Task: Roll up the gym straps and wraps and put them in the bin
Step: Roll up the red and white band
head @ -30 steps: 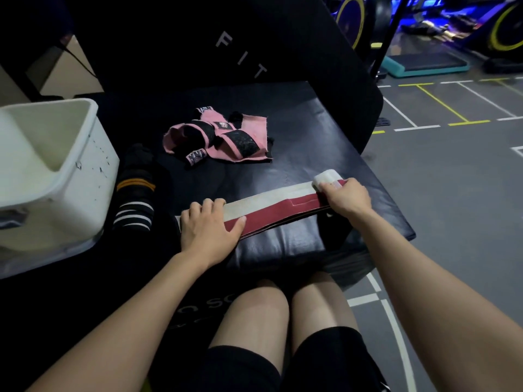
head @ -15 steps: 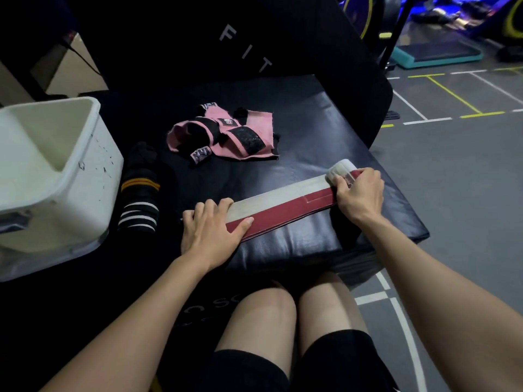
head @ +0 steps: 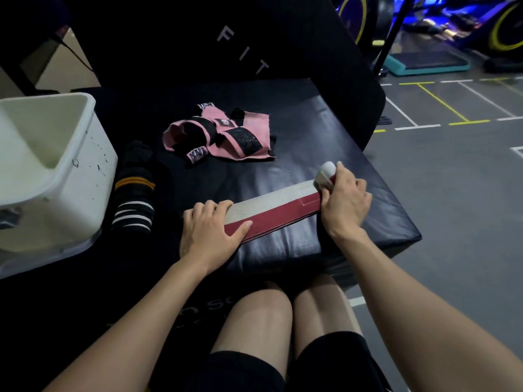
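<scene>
While the red-and-white strap (head: pixel 271 206) lay flat along the black pad (head: pixel 325 142), I pressed my left hand (head: pixel 210 230) open-palmed on its near end. My right hand (head: pixel 343 199) pinched its small rolled end, fingers curled; the white bin (head: pixel 93 154) sat left, seemingly empty.

A black padded surface (head: pixel 297 131) fills the middle of the view, its leather creased along the near edge. Behind its far edge rises a dark upright pad (head: pixel 198 38) printed with the pale letters "FIT". Beyond the right edge lies grey gym flooring (head: pixel 458 199) marked with white and yellow lines, with a teal step platform (head: pixel 427 63) and yellow-rimmed exercise bikes (head: pixel 506 29) farther back.
</scene>
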